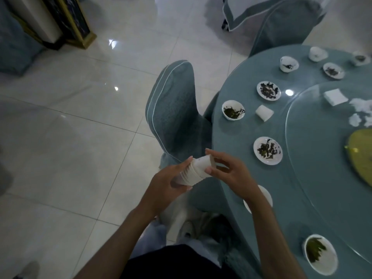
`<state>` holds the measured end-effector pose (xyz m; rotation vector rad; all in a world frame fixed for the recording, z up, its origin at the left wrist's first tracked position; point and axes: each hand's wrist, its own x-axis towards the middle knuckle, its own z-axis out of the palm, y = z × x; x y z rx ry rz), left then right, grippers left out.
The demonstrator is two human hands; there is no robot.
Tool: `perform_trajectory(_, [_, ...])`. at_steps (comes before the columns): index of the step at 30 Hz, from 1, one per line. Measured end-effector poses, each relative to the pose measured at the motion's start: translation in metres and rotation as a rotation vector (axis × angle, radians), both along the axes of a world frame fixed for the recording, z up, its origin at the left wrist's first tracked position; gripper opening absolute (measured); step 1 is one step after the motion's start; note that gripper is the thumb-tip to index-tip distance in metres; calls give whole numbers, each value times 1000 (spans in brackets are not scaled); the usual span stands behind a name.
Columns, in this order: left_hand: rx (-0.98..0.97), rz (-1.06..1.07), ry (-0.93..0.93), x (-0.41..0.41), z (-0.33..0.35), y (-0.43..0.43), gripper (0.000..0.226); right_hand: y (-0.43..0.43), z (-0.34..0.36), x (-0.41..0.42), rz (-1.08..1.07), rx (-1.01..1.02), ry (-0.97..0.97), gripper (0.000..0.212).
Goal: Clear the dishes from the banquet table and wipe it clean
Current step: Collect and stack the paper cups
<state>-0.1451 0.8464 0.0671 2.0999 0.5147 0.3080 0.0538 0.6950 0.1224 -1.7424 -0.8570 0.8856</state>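
My left hand (171, 179) grips a stack of white paper cups (198, 170), held on its side beside the table's edge. My right hand (227, 169) pinches the rim of the outermost cup between thumb and fingers. On the round teal banquet table (241, 133) stand several small white bowls and plates with dark green scraps: a bowl (233, 112), a plate (267, 150), another plate (268, 90), and a bowl of green leaves (320, 256) near me. A white dish (266, 196) is partly hidden behind my right forearm.
A glass turntable (314, 158) covers the table's middle, carrying a yellow plate (362, 160) and white napkins (335, 97). A folded napkin (264, 113) lies by the bowls. Teal-covered chairs (175, 111) stand against the table. White tiled floor (70, 137) spreads to the left.
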Motion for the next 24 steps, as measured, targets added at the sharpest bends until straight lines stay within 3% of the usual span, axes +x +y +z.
perform_trajectory(8, [-78, 10, -53, -6, 1, 55, 76, 74, 11, -10, 176, -77, -33, 56])
perform_trajectory(24, [-125, -26, -7, -6, -1, 112, 81, 128, 5, -27, 32, -109, -17, 58])
